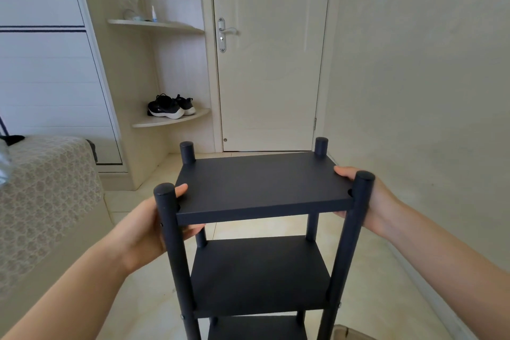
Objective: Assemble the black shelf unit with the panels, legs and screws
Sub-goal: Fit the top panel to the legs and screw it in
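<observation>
Head view: two bare forearms are reaching in from the bottom corners. The left hand (143,225) is gripping the left edge of the top panel (262,188), thumb lying on top and fingers curling underneath, just behind the front left leg (176,257). The right hand (382,201) is gripping the right edge of the same panel, thumb on top and fingers under, just behind the front right leg (347,243).

The black shelf (259,295) is standing upright on the tiled floor (372,284), right in front of the person and between the arms. Four round legs are poking up past the top panel at its corners; the back left leg (187,152) and back right leg (321,146) are showing as short stubs. A middle panel (259,273) is sitting below the top one, and a lower panel (256,328) is getting cut off by the frame edge. Small screws (182,317) are showing on the front legs at the middle panel's level.

A bit of cardboard (347,332) is peeking in at the bottom right. A bed (41,201) is sitting at left. A closed door (270,63) is facing the camera, and black shoes (171,107) are resting on a corner ledge (171,120) beside it.
</observation>
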